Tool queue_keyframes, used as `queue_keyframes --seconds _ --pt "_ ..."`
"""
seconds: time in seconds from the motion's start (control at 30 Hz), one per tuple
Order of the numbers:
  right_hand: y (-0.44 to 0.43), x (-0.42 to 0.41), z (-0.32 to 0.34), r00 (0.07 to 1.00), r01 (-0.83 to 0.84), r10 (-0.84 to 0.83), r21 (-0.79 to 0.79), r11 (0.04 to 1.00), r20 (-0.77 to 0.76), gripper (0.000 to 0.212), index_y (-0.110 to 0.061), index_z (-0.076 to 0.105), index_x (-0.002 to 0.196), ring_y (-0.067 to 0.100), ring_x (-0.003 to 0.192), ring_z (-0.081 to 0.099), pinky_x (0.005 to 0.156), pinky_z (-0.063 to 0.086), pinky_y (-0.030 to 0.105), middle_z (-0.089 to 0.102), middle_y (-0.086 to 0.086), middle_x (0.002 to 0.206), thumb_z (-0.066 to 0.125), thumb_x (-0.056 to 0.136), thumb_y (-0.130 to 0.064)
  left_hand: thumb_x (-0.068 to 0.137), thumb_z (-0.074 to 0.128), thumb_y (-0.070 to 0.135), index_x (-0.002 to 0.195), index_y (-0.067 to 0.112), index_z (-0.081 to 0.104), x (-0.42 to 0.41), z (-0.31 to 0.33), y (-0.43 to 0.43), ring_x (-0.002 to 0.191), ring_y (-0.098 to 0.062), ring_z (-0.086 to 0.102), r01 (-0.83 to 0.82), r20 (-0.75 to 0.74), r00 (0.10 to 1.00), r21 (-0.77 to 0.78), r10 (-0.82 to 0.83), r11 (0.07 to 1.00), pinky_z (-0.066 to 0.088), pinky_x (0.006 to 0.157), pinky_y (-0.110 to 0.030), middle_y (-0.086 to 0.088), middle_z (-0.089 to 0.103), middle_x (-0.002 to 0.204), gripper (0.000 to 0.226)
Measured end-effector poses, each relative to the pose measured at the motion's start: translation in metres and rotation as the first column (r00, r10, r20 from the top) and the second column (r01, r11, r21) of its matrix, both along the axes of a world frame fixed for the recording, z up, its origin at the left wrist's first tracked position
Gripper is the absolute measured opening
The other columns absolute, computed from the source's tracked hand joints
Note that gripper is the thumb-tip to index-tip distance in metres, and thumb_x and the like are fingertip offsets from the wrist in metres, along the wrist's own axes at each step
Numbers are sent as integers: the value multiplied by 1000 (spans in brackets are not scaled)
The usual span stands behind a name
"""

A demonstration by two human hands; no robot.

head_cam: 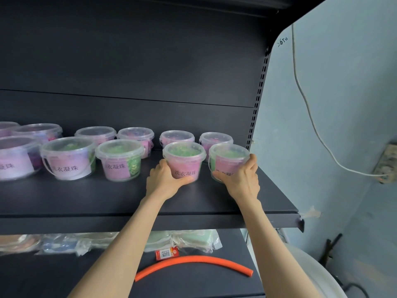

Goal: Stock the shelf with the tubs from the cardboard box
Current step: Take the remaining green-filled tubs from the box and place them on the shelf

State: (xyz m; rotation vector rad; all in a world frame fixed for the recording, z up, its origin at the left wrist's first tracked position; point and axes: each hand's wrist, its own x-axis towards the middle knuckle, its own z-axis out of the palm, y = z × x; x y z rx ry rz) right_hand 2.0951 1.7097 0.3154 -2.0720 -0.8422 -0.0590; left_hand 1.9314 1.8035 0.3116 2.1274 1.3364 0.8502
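Two clear tubs with pink labels and green contents stand on the dark shelf (268, 196) near its right end. My left hand (165, 179) wraps around the lower left of one tub (184, 160). My right hand (240, 179) grips the front of the other tub (227, 158), which sits at the far right. Both tubs rest upright on the shelf board. Several more tubs (119, 159) stand in two rows to the left and behind. The cardboard box is out of view.
The shelf's slotted upright (256, 100) rises just right of the tubs. On the lower shelf lie an orange hose (193, 260), a small red packet (166, 253) and plastic-wrapped goods (64, 243). A white cable (311, 117) hangs on the wall at right.
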Motion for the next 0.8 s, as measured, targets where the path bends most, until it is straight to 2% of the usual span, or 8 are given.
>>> queue_keyframes --seconds 0.13,0.33,0.4,0.43,0.5,0.57,0.63,0.8 --pt "-2 0 1 998 -51 50 -29 998 -46 105 -13 9 142 41 110 54 84 43 44 43 7 136 76 69 -49 68 73 56 125 3 37 1 2 -4 120 -32 40 -34 -32 999 27 35 999 41 92 -41 -11 50 127 86" --pt "-11 -8 4 991 -129 126 -117 985 -33 108 -20 -19 145 37 120 50 100 39 51 34 6 151 60 79 -54 76 63 57 124 2 36 -1 3 -10 119 -33 43 -33 -149 988 37 38 999 40 90 -40 -13 50 128 78" --pt "-17 -10 4 988 -143 135 -123 982 -69 104 -24 -21 145 36 119 51 96 40 45 38 7 148 57 82 -52 83 58 52 122 2 38 -6 1 -13 119 -33 43 -18 -225 974 42 27 999 41 86 -39 -14 51 128 67" --pt "-22 -11 4 988 -148 140 -126 981 -72 100 -25 -20 145 36 116 52 90 40 41 41 7 145 55 84 -49 86 55 48 121 2 40 -10 0 -15 119 -32 43 -2 -256 967 50 15 999 42 84 -38 -14 52 127 60" --pt "-33 -15 3 988 -151 148 -132 980 -36 85 -23 -4 147 36 105 55 77 39 37 53 9 132 54 87 -43 90 50 43 121 6 45 -20 -2 -22 119 -29 44 45 -294 956 98 -14 994 42 84 -37 -10 54 126 49" --pt "-45 -22 3 990 -139 143 -144 980 20 59 -18 25 140 33 102 55 75 41 36 58 9 121 52 90 -37 92 49 40 126 11 49 -32 -1 -30 116 -27 49 92 -303 952 162 -39 983 43 83 -34 -5 57 126 44" --pt "-56 -34 5 986 -126 142 -163 979 92 42 -14 44 130 31 106 54 76 39 33 58 8 122 50 92 -30 93 49 38 126 17 53 -45 3 -38 110 -24 56 154 -260 960 198 -100 968 44 83 -32 -1 61 122 39" --pt "-93 -82 18 958 -152 172 -106 983 230 22 -8 60 105 35 91 55 70 43 34 61 10 102 49 92 -21 90 55 37 116 21 60 -83 17 -75 96 -16 63 317 -155 946 267 -284 910 51 85 -39 2 68 107 30"
